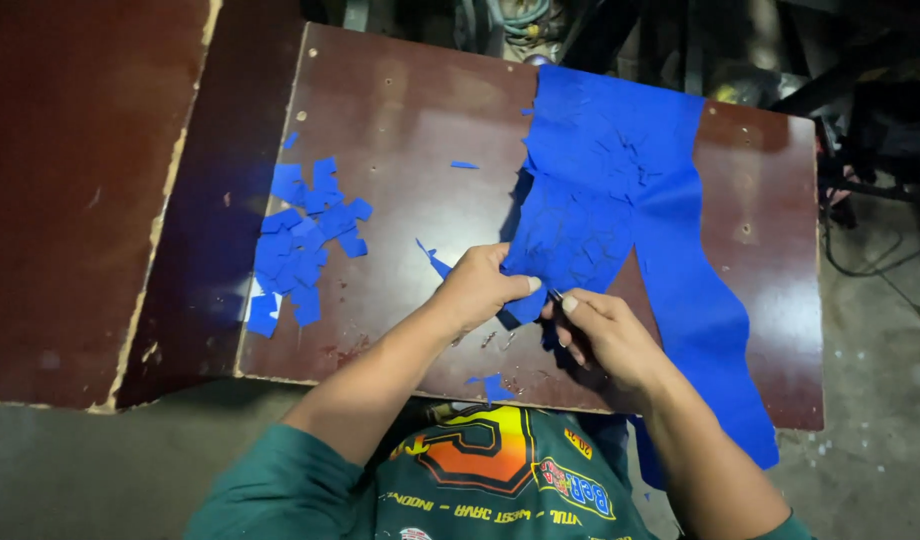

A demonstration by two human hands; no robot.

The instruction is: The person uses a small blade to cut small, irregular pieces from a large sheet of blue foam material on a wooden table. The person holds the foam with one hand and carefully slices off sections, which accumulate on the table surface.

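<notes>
Table (400,120) of dark wood, bearing long blue sheet (620,190), mostly uncut. Pile of cut blue pieces (305,240) well apart at left. Left hand (475,290) pinching sheet's lower edge; right hand (605,335) closed around small, barely visible cutting tool (557,295).

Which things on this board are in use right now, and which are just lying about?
In use:
- blue sheet, its lower edge pinched by the left hand
- small thin tool in the right hand
- pile of cut blue pieces

Lying about:
- second board at left
- cables on the floor
- stray blue scrap
</notes>
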